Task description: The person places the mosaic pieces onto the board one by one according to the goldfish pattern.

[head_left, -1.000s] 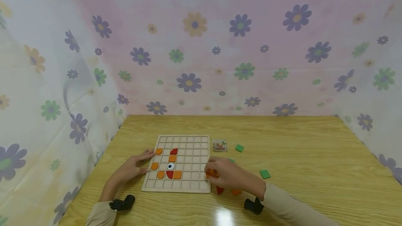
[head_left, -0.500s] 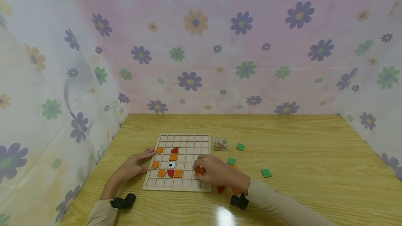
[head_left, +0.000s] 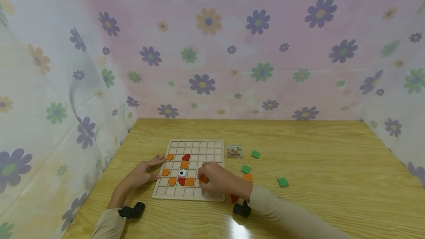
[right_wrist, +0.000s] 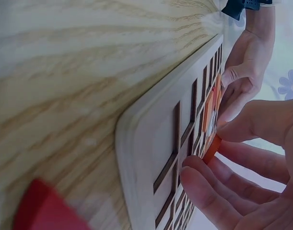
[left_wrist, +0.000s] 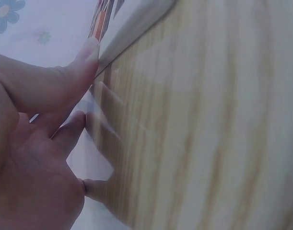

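Note:
A pale wooden grid board (head_left: 212, 145) lies at the table's left half. My right hand (head_left: 216, 178) is over its right part and pinches an orange tile (right_wrist: 212, 148) between thumb and fingers, close above the cells. Left of it on the board are an orange square (head_left: 189, 182), a red quarter-round piece (head_left: 181, 182), a white eye disc (head_left: 182, 173), another orange square (head_left: 184, 164) and a red quarter-round piece (head_left: 186, 157). Several orange discs (head_left: 165, 172) sit along the left cells. My left hand (head_left: 141, 174) touches the board's left edge with extended fingers.
A small picture card (head_left: 234, 151) lies right of the board. Green tiles (head_left: 283, 182), an orange tile (head_left: 248, 177) and a red piece (head_left: 234, 198) are scattered on the table (head_left: 315, 150). Flowered cloth (head_left: 229, 65) hangs behind and at both sides.
My right hand has moved left from the board's right edge to over its cells, carrying the orange tile. Loose tiles it covered now show. The left hand stays at the edge.

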A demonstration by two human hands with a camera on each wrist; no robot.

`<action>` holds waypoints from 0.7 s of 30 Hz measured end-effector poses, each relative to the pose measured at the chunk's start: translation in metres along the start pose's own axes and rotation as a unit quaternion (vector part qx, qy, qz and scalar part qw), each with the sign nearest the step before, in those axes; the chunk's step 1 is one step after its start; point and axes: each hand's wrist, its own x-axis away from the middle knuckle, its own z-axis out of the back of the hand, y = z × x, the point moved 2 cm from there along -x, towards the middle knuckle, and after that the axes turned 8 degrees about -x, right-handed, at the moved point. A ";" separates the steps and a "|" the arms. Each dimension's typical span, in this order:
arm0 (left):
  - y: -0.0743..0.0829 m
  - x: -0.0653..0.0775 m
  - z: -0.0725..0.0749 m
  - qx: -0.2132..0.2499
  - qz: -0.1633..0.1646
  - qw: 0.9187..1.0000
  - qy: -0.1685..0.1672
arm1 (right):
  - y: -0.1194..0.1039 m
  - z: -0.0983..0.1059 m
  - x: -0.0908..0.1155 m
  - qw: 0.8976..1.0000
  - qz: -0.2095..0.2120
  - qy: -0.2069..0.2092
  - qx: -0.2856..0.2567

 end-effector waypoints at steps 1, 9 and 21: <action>0.000 0.000 0.000 -0.001 0.000 1.000 0.001 | 0.000 -0.001 -0.002 1.000 -0.001 -0.001 0.001; -0.003 -0.001 0.000 0.008 0.006 1.000 0.002 | -0.005 -0.007 -0.011 1.000 -0.027 -0.009 0.006; -0.001 0.000 0.000 0.015 0.010 1.000 0.001 | -0.008 -0.013 -0.010 1.000 -0.028 0.007 -0.002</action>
